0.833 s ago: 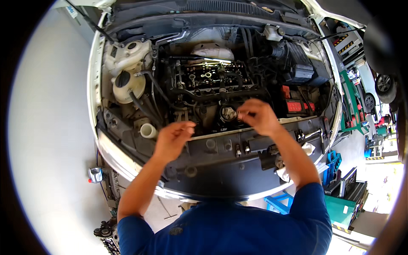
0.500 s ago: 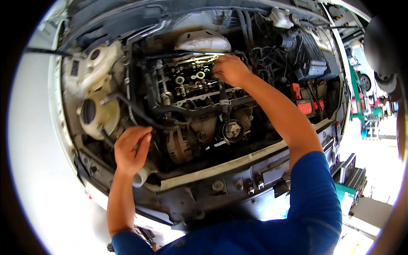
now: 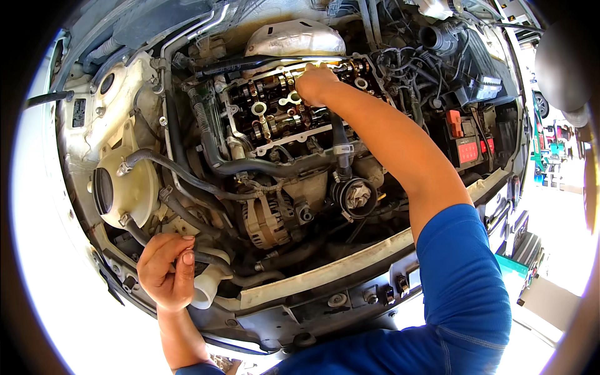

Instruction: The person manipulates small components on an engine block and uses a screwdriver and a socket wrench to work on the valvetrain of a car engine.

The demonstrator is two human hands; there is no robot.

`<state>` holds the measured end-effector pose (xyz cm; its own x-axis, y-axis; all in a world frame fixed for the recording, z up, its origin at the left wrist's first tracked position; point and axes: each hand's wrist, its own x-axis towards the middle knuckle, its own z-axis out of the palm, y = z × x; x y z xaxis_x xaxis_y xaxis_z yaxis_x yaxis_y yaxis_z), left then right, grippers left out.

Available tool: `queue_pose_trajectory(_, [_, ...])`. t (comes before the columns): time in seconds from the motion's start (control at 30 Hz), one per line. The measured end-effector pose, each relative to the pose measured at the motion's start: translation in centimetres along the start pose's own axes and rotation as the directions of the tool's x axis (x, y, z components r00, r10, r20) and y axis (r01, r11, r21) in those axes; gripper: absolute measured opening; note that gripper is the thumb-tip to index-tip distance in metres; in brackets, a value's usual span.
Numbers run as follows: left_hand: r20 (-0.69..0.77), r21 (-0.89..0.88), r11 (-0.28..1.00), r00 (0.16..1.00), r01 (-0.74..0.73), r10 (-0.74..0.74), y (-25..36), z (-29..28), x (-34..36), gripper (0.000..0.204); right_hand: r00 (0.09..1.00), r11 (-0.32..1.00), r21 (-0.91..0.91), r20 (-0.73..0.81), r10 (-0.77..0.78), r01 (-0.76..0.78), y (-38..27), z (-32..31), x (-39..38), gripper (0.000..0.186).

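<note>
The bared top of an engine (image 3: pixel 270 149) lies ahead of me, its camshafts (image 3: pixel 284 119) and pale round rings showing. Over its far middle part my right hand (image 3: pixel 317 85) reaches in with curled fingers; the fingertips are hidden behind the hand, and so is whatever they grip. Just beyond it runs a lit black bar (image 3: pixel 259 63). My left hand (image 3: pixel 166 270) hovers at the near left, fingers bent and thumb drawn toward them. Anything small in that pinch is too hard to make out. Beside it are a black hose (image 3: pixel 214 260) and a white pipe neck (image 3: pixel 205 291).
A cream fluid tank (image 3: pixel 139 190) with hoses stands at left. Crumpled material plugs a round opening (image 3: pixel 358 194) in front of the engine, near the alternator (image 3: pixel 265 224). To the right sit the battery (image 3: pixel 467 152) and a black air box (image 3: pixel 478 81). A silver heat shield (image 3: pixel 295 39) rises behind.
My view has shifted closer over the engine. My right hand has moved left over the camshafts, its fingers curled downward. My left hand has drawn back toward me and to the left.
</note>
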<state>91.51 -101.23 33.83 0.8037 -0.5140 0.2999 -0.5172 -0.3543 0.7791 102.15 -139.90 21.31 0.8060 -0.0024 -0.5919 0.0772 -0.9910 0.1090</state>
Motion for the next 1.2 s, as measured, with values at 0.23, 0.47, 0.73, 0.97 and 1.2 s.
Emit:
queue_pose_trajectory(0.23, [0.036,-0.025,0.999,0.999,-0.040,0.041,-0.1,0.1,0.0,0.013,0.989,0.998,-0.063,-0.151,-0.002,-0.007,0.1,2.0,1.0,0.019])
queue_pose_trajectory(0.47, [0.063,-0.021,0.999,0.997,-0.033,0.034,0.1,0.1,-0.1,0.013,0.999,0.999,0.039,-0.046,-0.021,0.023,0.1,1.3,1.3,0.026])
queue_pose_trajectory(0.73, [0.077,-0.031,0.999,0.996,-0.035,0.037,0.3,0.5,0.1,0.013,1.000,0.999,0.047,-0.018,-0.013,0.014,-0.2,0.5,0.1,0.026])
queue_pose_trajectory(0.97, [0.090,-0.057,0.996,0.993,-0.071,0.076,-0.6,0.2,-0.7,0.019,0.995,0.999,-0.047,-0.102,0.003,-0.008,-0.7,2.0,1.5,0.034])
queue_pose_trajectory(1.2, [0.104,-0.063,0.996,0.992,-0.063,0.069,-0.4,0.3,-0.9,0.021,0.991,0.993,-0.100,-0.125,0.056,-0.069,-0.9,2.4,2.0,0.040])
